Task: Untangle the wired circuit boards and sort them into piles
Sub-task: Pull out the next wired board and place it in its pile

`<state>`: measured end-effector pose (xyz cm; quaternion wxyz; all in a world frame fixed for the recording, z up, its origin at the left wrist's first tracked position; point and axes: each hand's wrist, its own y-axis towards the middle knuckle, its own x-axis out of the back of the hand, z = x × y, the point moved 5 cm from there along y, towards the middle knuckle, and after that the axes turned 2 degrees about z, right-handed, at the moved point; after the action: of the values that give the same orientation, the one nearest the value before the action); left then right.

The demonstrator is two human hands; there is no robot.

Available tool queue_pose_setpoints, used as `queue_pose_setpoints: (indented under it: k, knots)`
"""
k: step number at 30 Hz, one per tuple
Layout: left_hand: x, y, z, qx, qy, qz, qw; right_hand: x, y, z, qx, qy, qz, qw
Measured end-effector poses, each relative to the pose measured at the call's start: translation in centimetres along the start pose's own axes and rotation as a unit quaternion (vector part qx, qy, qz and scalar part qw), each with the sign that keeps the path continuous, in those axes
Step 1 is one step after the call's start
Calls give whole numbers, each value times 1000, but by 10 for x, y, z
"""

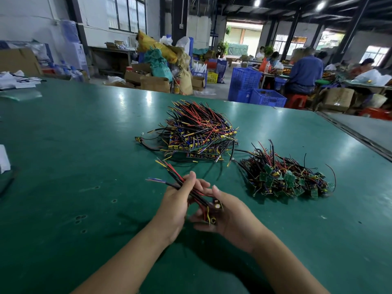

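Right now your two hands are up just over the green table [84,145], close to you, and between them they hold one small bundle of wired circuit boards [172,173]. Your left hand [176,206] has its fingers curled round the black and red wires near the middle of the bundle. Your right hand [233,217] grips the other end, where the little boards [215,207] with their round yellow parts sit against your fingers, and its thumb points up. The loose wire tips stick out past your left hand toward 11 o'clock. At 12 o'clock from your hands lies the big pile [199,132], with the boards stacked in rows and the red, black, yellow and blue wires fanning away from you. At 2 o'clock lies the smaller pile [284,177], all mixed up, with green boards showing among the wires. The two piles are just beside each other, and a few black wires reach across between them. At 9 o'clock, at the table's edge, is a white thing [3,159] that you can only partly see. Past the far edge stand blue crates [246,83] and cardboard boxes [154,83], and at 1 o'clock a person in a blue shirt [305,73] sits at another table.
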<state>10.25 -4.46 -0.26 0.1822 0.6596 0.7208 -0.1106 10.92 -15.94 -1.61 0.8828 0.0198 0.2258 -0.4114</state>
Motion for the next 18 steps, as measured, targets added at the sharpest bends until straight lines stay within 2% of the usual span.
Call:
queue_pose_setpoints:
  k: [3,9,12,15,18]
  knots:
    - [2,3,0,-15,-33,8,999,3,-1,3,40,9,-35,999]
    - [3,3,1,52,-136,114,983,10,-3,10,98,12,-64,993]
    - [5,4,2,58,-155,136,977,13,-3,9,102,-9,-63,993]
    - [6,4,3,53,-161,134,976,16,-4,10,120,-82,-53,988]
    - [12,6,2,58,-182,80,978,18,-7,13,138,-155,-28,978]
